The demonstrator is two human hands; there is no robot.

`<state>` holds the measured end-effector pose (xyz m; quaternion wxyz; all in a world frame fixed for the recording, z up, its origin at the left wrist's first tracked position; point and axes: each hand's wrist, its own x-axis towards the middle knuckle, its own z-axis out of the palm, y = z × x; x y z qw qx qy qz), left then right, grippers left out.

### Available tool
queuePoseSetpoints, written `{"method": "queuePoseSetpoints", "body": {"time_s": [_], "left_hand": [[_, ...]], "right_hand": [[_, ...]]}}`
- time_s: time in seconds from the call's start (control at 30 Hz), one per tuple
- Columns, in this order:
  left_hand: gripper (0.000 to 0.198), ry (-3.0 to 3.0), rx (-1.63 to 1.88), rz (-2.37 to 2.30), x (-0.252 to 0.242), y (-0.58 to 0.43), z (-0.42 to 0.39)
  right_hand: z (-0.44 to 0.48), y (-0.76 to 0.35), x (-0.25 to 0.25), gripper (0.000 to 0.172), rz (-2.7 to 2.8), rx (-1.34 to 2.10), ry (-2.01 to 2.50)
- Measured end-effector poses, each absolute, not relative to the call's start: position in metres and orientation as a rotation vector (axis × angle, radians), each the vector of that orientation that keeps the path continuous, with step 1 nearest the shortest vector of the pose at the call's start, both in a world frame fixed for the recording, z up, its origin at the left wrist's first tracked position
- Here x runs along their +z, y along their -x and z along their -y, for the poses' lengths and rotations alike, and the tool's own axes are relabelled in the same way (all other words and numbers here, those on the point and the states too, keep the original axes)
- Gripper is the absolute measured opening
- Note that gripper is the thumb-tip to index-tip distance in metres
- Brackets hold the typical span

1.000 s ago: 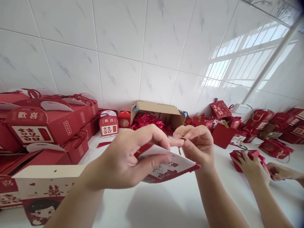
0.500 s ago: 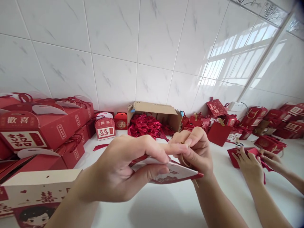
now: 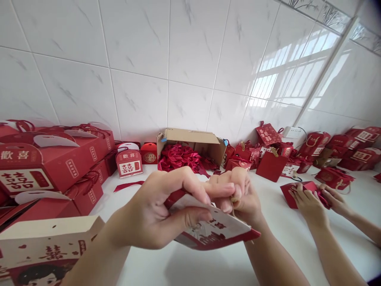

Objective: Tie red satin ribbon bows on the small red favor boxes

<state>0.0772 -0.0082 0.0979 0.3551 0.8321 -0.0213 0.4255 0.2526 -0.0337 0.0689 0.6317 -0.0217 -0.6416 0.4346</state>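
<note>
My left hand (image 3: 166,210) grips a small red and white printed gift box (image 3: 218,232) between thumb and fingers, above the white table. Its index finger reaches across to my right hand (image 3: 241,194). The right fingers are closed on a thin tan cord (image 3: 233,206) at the upper edge of the box. The cord's loose end hangs below the box's right corner. My fingers hide most of the box's top and where the cord runs through it.
Large red gift boxes (image 3: 64,159) are stacked at left, with a printed cream box (image 3: 50,246) in front. A cardboard box (image 3: 190,136) of red ribbons (image 3: 178,157) stands by the tiled wall. At right, a co-worker's hands (image 3: 311,206) handle a red box (image 3: 287,194).
My right hand has turned, its fingers curling tighter around the cord. The gift box has tilted, showing more of its printed face. The view has shifted slightly.
</note>
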Motion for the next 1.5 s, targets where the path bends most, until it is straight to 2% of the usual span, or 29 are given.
{"method": "queuePoseSetpoints", "body": {"time_s": [0.2,0.37,0.57,0.77,1.5], "left_hand": [[0.022,-2.118,1.316,-0.159,0.107,-0.076,0.003],[0.015,-2.06,1.586,-0.51,0.112,-0.075,-0.004],[0.015,-2.055,1.621,-0.699,0.109,-0.078,-0.006],[0.016,-2.067,1.689,-0.625,0.106,-0.092,0.003],[0.015,-2.03,1.505,-0.559,0.105,-0.1,0.009]], "right_hand": [[0.023,-0.274,0.079,0.009,1.379,0.882,0.22],[0.03,-0.292,0.086,0.008,1.291,0.596,0.341],[0.042,-0.267,0.083,0.01,1.494,0.258,0.606],[0.029,-0.246,0.072,0.005,1.434,0.429,0.56],[0.032,-0.245,0.067,0.01,1.339,0.34,0.593]]}}
